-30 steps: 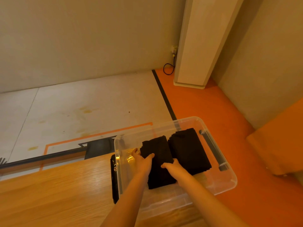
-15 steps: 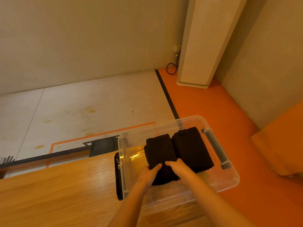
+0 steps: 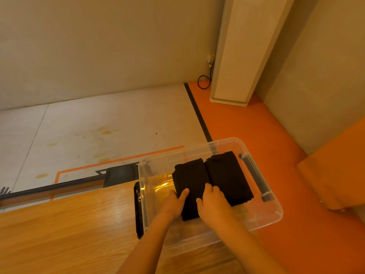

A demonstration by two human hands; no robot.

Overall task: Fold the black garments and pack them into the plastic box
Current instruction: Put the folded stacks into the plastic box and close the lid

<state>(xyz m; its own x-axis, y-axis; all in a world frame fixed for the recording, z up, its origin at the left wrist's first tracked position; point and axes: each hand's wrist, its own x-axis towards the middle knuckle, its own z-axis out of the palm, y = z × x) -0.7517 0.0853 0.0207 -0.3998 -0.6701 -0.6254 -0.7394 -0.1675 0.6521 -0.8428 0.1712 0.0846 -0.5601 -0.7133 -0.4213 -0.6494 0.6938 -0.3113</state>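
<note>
A clear plastic box [image 3: 274, 212] stands at the right end of the wooden table [image 3: 69, 234]. Two folded black garments lie side by side inside it. The left garment [image 3: 189, 175] is the one I hold at its near end. My left hand [image 3: 173, 204] grips its near left edge with the thumb on top. My right hand [image 3: 213, 202] grips its right side, fingers curled down into the gap beside the right garment [image 3: 229, 173]. The left part of the box floor is bare.
Black latches sit on the box's left side [image 3: 138, 206] and right side [image 3: 254, 175]. Past the table edge are grey and orange floor, a white pillar [image 3: 237, 56] with a black cable [image 3: 204, 82], and an orange block [image 3: 335, 169] at the right.
Both hands have slid back along the left garment toward its near end, and the garment has settled lower in the box beside the right one.
</note>
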